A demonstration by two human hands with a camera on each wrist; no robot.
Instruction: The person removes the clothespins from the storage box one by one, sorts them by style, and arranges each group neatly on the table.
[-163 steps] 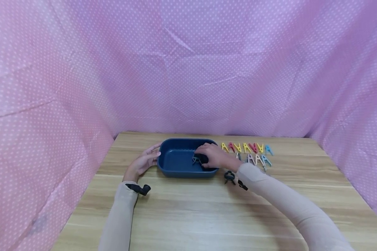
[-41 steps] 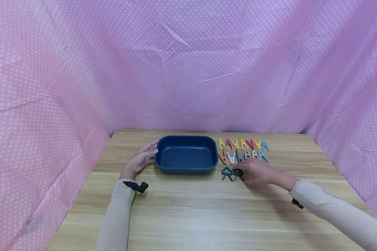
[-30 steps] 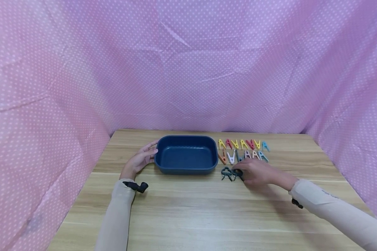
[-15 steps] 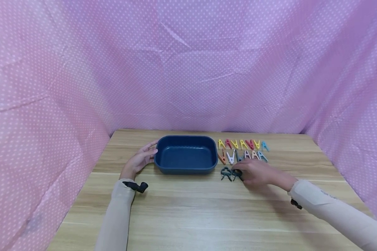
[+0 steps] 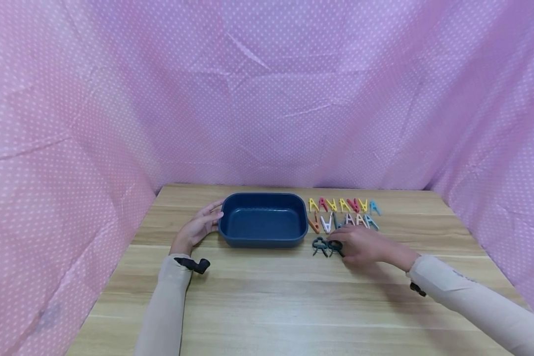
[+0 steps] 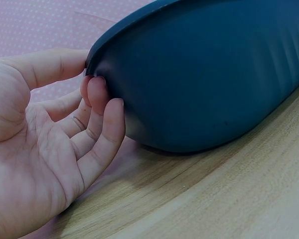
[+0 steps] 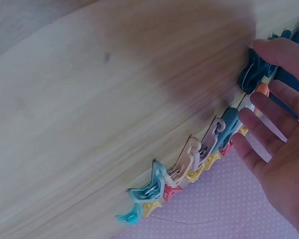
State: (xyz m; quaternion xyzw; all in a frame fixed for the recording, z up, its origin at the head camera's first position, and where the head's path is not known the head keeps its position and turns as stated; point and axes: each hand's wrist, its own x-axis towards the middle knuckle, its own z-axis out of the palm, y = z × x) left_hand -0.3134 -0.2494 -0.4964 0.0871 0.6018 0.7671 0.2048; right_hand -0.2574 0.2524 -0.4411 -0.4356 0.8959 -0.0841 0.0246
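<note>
A dark blue oblong bin (image 5: 263, 243) stands on the table, its bare floor showing. My left hand (image 5: 200, 230) holds the bin's left end. The left wrist view shows the thumb (image 6: 60, 65) at the rim and the other fingers curled beneath it against the outer wall. Just right of the bin lie two dark green clips with rounded heads, one of them the left dark green clip (image 5: 320, 246). My right hand (image 5: 365, 244) pinches the right dark green clip (image 5: 335, 247) between thumb and index finger; the other fingers spread loosely beyond it.
Several clothespins lie in two rows right of the bin. The far row has a red clothespin (image 5: 323, 203), yellow ones and a light blue one. The nearer row includes an orange clothespin (image 5: 314, 225) and a white clothespin (image 5: 327, 224). A pink dotted cloth (image 5: 267, 123) hangs behind the table.
My right hand, inside the bin 5.4 s ago with a dark clip, is now right of it, at a second clip beside the first. Since 1.4 s ago everything has barely moved; the left hand stays put.
</note>
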